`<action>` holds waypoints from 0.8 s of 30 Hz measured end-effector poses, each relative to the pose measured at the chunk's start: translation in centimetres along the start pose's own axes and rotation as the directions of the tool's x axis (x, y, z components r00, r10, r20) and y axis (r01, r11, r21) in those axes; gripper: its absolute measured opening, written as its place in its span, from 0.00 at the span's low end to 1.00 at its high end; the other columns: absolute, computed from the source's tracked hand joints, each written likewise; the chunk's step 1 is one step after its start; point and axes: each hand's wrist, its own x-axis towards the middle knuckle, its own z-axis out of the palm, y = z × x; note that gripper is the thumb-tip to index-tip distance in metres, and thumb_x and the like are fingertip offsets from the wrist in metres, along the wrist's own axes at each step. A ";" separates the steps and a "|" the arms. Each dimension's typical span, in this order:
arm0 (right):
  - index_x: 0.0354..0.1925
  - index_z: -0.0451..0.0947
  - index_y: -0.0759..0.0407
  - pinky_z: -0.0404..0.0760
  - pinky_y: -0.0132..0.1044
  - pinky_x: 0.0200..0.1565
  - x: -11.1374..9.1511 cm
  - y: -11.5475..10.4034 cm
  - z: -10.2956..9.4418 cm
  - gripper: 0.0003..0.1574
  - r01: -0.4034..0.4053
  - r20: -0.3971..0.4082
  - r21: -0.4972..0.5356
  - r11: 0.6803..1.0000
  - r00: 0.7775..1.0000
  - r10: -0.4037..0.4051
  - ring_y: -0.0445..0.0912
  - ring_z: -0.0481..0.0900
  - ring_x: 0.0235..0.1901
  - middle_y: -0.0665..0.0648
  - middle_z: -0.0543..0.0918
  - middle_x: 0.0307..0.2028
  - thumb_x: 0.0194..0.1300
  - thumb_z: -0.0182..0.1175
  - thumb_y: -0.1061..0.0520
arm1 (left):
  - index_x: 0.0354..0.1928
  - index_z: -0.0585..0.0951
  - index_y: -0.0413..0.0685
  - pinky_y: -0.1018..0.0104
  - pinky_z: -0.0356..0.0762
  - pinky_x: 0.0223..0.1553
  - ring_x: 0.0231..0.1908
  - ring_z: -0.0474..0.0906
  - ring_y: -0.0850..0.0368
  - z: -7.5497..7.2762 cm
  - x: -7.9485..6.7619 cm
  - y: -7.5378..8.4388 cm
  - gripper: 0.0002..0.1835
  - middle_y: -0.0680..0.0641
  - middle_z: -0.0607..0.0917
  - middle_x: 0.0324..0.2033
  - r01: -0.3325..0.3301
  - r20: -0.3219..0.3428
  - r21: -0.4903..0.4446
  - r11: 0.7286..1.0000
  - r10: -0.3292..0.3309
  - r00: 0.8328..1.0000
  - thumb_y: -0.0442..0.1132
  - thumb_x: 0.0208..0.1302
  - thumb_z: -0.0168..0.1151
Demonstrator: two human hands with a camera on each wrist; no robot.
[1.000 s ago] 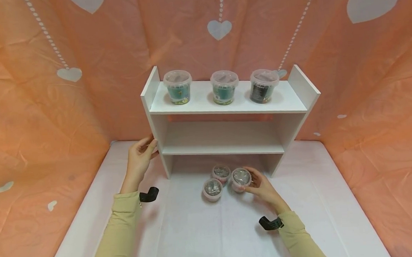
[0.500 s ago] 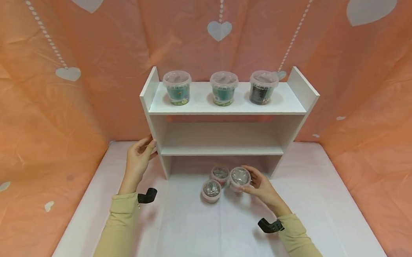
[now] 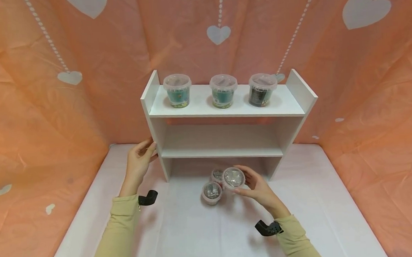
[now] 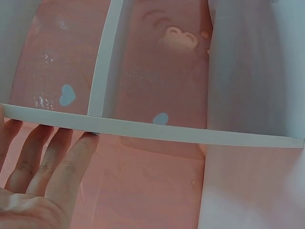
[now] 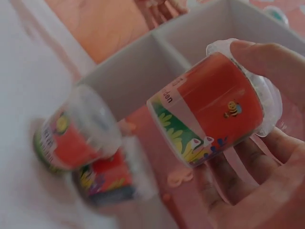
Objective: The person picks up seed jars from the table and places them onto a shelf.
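Observation:
My right hand (image 3: 259, 190) grips a small lidded plastic tub (image 3: 234, 178) around its rim. The right wrist view shows this tub with a red label (image 5: 217, 102) bearing a bee and flowers, tilted in the fingers. Beside it on the table stand two similar tubs, one nearer the front (image 3: 211, 192) and one partly hidden behind (image 3: 216, 175). My left hand (image 3: 138, 164) is at the outer left side of a white shelf unit (image 3: 221, 141). In the left wrist view its nearly straight fingers (image 4: 64, 176) touch the side panel's edge.
On the top shelf stand three larger lidded tubs: a green-labelled one (image 3: 178, 93) at left, another green one (image 3: 222, 94) in the middle, and a dark-labelled one (image 3: 260, 93) at right. An orange curtain with hearts (image 3: 117, 71) hangs around the white-covered table (image 3: 187, 232).
My right hand has raised its tub slightly and carried it left, so it now covers more of the rear tub. The left hand stays at the shelf side.

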 end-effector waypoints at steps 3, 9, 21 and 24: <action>0.67 0.59 0.70 0.70 0.32 0.60 0.4 -0.9 0.2 0.44 0.019 0.017 -0.020 1.000 1.000 -0.019 0.48 0.70 0.58 0.67 0.70 0.60 0.55 0.67 0.72 | 0.63 0.70 0.31 0.53 0.77 0.50 0.49 0.78 0.58 0.1 0.0 -0.1 0.26 0.32 0.74 0.57 0.003 0.000 0.006 1.000 -0.003 1.000 0.40 0.69 0.57; 0.67 0.62 0.66 0.69 0.34 0.61 1.3 -2.2 0.8 0.44 0.035 0.043 -0.035 0.999 0.999 -0.033 0.50 0.70 0.59 0.64 0.71 0.60 0.54 0.68 0.71 | 0.63 0.70 0.31 0.55 0.78 0.50 0.48 0.78 0.58 0.1 -0.1 -0.3 0.26 0.33 0.75 0.56 0.004 0.003 0.002 1.000 -0.004 1.000 0.40 0.69 0.58; 0.66 0.63 0.66 0.69 0.36 0.62 2.5 -3.9 1.6 0.44 0.024 0.035 -0.020 1.000 0.999 -0.023 0.52 0.69 0.59 0.62 0.71 0.59 0.54 0.69 0.69 | 0.63 0.71 0.32 0.54 0.78 0.50 0.51 0.77 0.51 0.0 -0.1 0.1 0.25 0.34 0.74 0.57 0.003 0.004 0.005 1.000 -0.003 1.000 0.40 0.69 0.58; 0.66 0.64 0.64 0.68 0.37 0.62 2.7 -4.2 1.8 0.43 0.028 0.038 -0.023 0.999 0.999 -0.027 0.52 0.69 0.59 0.62 0.72 0.59 0.54 0.70 0.68 | 0.63 0.71 0.32 0.55 0.78 0.50 0.50 0.77 0.55 0.0 -0.1 0.0 0.25 0.34 0.74 0.57 -0.001 0.000 0.000 1.000 0.001 1.000 0.40 0.69 0.58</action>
